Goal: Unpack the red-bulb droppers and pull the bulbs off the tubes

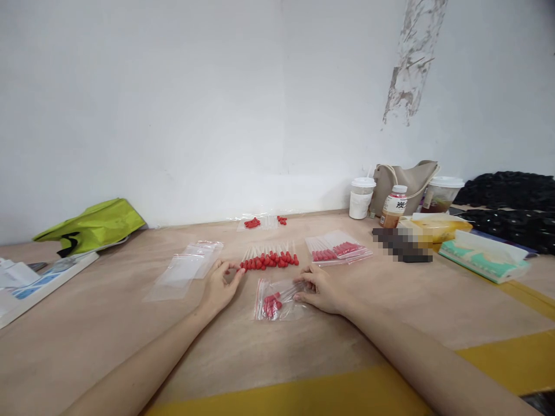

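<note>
A small clear zip bag with red-bulbed droppers inside lies on the wooden table in front of me. My right hand pinches its right end, fingers closed on the plastic. My left hand rests on the table, its fingertips pinching a red bulb at the left end of a row of loose red-bulbed droppers. Filled bags of droppers lie stacked to the right of that row. A pile of empty clear zip bags lies to the left of my left hand.
Against the wall lie a few loose red bulbs on plastic. At right stand two lidded cups, a bottle, a beige bag, a tissue pack and black cloth. A lime-green bag and papers lie left.
</note>
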`<control>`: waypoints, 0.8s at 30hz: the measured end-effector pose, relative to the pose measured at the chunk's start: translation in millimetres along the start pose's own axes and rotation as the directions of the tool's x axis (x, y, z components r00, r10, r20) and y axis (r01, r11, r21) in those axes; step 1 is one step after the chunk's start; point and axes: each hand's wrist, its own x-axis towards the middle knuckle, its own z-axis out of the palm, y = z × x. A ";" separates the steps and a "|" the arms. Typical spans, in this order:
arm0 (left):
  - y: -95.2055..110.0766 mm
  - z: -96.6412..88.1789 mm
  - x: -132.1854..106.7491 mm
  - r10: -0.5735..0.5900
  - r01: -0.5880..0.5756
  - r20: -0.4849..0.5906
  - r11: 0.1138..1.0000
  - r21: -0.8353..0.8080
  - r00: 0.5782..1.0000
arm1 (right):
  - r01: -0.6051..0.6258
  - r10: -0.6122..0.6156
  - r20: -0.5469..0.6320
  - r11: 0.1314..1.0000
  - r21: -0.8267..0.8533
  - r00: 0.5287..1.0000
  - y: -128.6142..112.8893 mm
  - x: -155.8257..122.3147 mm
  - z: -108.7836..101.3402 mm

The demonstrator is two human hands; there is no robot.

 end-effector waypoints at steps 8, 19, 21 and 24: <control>49.0 -15.5 -32.4 0.291 -0.161 0.423 0.935 -0.316 0.858 | 0.006 -0.006 0.000 1.000 0.002 1.000 0.1 2.9 1.0; 55.0 -11.2 -20.3 0.202 0.032 0.610 0.936 -0.350 0.766 | 0.029 -0.032 -0.035 0.997 -0.072 0.999 -3.5 5.2 3.8; 56.0 -11.5 -20.3 0.206 0.046 0.609 0.927 -0.371 0.766 | 0.031 -0.033 -0.034 0.997 -0.071 0.999 -3.4 4.9 4.0; 55.6 -12.4 -18.8 0.259 0.010 0.600 0.913 -0.407 0.757 | 0.033 -0.034 -0.022 0.998 -0.054 0.999 -2.8 4.2 2.8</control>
